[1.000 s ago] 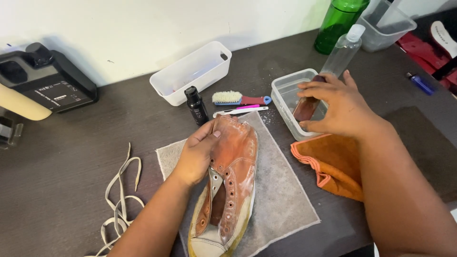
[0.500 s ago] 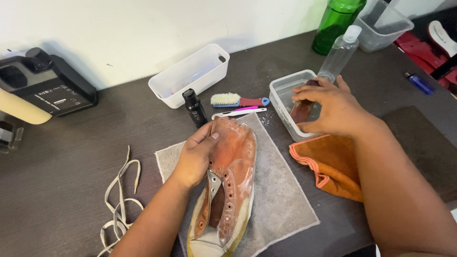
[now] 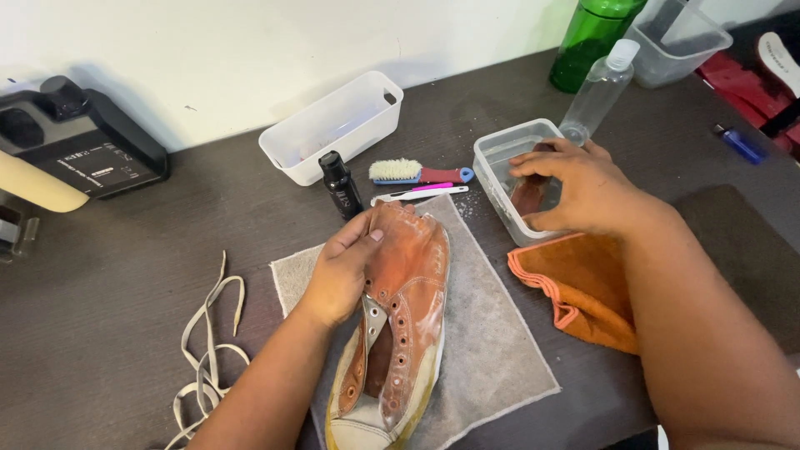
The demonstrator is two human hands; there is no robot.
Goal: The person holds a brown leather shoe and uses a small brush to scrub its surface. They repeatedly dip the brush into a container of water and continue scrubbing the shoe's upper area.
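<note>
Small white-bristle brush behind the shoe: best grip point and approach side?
Take the small brush by its red handle, coming from above. It lies flat on the table with the bristle head to the left and the handle free to the right. The black bottle crowds the bristle end, so the handle is likely easier for the right hand.

A single camera, worn on the person's head, looks steeply down and forward across the dark desk (image 3: 125, 292) toward its far edge, where the desk meets a pale wall (image 3: 250, 42). It sits close: both forearms enter from the near edge and fill the lower frame, the left hand (image 3: 342, 271) near the middle, the right hand (image 3: 583, 187) toward the far right. The desk's far right corner is cut off. No second view shares the scene.
</note>
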